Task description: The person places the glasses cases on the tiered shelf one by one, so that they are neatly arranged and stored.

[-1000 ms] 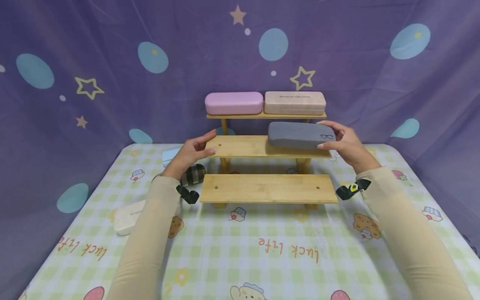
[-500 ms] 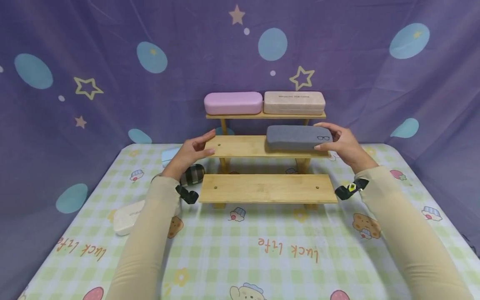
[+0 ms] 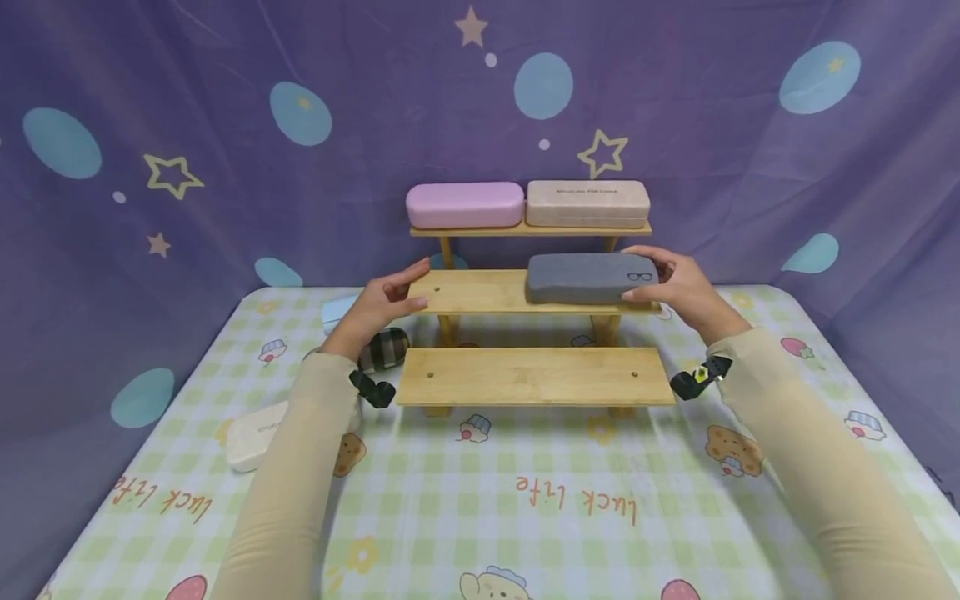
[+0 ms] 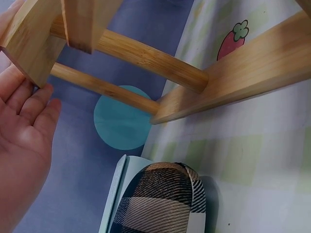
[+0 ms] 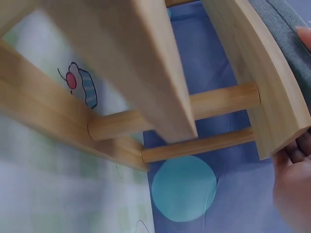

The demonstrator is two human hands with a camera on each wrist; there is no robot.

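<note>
A grey glasses case (image 3: 577,279) with a small spectacles print lies along the right half of the middle tier of a three-tier wooden display stand (image 3: 472,292). My right hand (image 3: 686,292) holds its right end, thumb in front and fingers behind. From below, the right wrist view shows part of the grey case (image 5: 286,43) and that hand (image 5: 294,189) beside the tier's end. My left hand (image 3: 375,308) grips the left end of the same tier between thumb and fingers. In the left wrist view, the left hand's fingertips (image 4: 43,104) touch the wood's edge.
On the top tier sit a pink glasses case (image 3: 465,206) and a beige one (image 3: 588,204), side by side. Left of the stand, on the checked tablecloth (image 3: 525,542), lie a plaid case (image 3: 384,350), a light blue case (image 3: 339,308) and a whitish case (image 3: 253,437) partly behind the left sleeve.
My right hand has lowered the grey glasses case onto the middle tier and shifted it slightly left; its earlier tilt is gone. The left hand stays on the stand.
</note>
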